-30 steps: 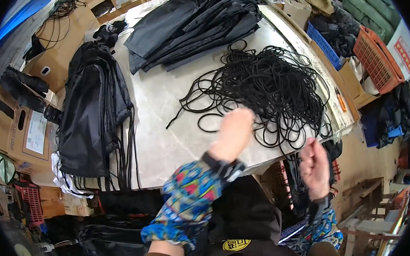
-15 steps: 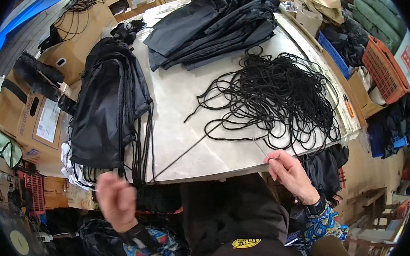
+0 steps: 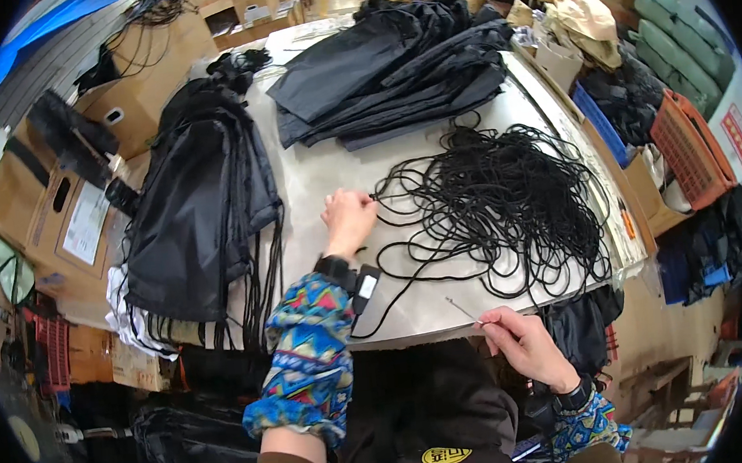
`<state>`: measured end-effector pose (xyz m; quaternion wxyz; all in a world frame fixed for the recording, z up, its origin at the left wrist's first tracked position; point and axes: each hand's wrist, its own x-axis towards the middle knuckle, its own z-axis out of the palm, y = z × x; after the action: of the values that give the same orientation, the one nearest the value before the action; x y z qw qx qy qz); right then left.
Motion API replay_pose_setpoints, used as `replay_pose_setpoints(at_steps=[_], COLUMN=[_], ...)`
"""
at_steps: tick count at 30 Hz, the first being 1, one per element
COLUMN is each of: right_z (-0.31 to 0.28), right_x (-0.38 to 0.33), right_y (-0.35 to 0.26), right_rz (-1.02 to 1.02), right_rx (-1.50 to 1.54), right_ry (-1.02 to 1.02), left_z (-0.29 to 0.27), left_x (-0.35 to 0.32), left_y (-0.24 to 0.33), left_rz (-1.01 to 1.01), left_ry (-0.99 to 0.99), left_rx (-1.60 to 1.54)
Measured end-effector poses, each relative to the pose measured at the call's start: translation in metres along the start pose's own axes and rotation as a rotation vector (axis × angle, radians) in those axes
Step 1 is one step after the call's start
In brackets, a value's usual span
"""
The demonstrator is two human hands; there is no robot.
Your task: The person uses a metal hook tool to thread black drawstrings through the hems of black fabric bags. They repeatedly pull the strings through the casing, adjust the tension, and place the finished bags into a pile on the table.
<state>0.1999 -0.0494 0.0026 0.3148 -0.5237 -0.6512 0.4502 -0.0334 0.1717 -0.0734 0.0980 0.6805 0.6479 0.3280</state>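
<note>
My left hand [image 3: 350,219] reaches over the table, fingers closed on a black cord at the left edge of a tangled heap of black cords [image 3: 509,193]. In my right hand [image 3: 527,347], near the table's front edge, a thin metal threading tool [image 3: 461,308] is pinched between thumb and fingers. Its tip points up and left, away from the cords. Left of my hands lies a stack of black drawstring bags [image 3: 188,203], their cords hanging at the front edge. Another pile of black fabric pieces [image 3: 392,71] rests at the far side.
The white table [image 3: 313,170] has cardboard boxes [image 3: 61,214] along its left. On the right stand an orange crate [image 3: 690,151], a blue crate [image 3: 600,123] and green bundles [image 3: 678,55]. An orange-handled tool [image 3: 627,224] lies by the right edge.
My left hand has moved from the front left, up and right, to the cord heap. The cord stretched across the table now lies slack. My right hand has shifted slightly down, still holding the threading tool.
</note>
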Motion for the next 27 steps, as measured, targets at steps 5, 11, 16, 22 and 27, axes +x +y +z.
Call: replay_pose_setpoints(at_steps=[5, 11, 16, 22, 27], right_z=[-0.016, -0.003, -0.004, -0.029, -0.024], right_x=[0.012, 0.063, 0.084, 0.078, 0.063], right_y=[0.012, -0.024, -0.01, 0.014, -0.007], right_rz=[0.069, -0.217, -0.377, -0.137, 0.132], right_rx=[0.109, 0.14, -0.111, -0.081, 0.62], right_ry=[0.096, 0.094, 0.003, 0.39, 0.127], left_z=[-0.051, -0.087, -0.096, -0.111, -0.082], left_x=[-0.028, -0.085, -0.099, -0.107, -0.099], left_y=[0.019, 0.051, 0.063, 0.053, 0.066], left_rz=[0.052, 0.116, 0.165, 0.09, 0.367], left_ry=[-0.178, -0.48, -0.505, -0.381, -0.173], left_rx=[-0.732, -0.871, -1.021, -1.371, -0.487])
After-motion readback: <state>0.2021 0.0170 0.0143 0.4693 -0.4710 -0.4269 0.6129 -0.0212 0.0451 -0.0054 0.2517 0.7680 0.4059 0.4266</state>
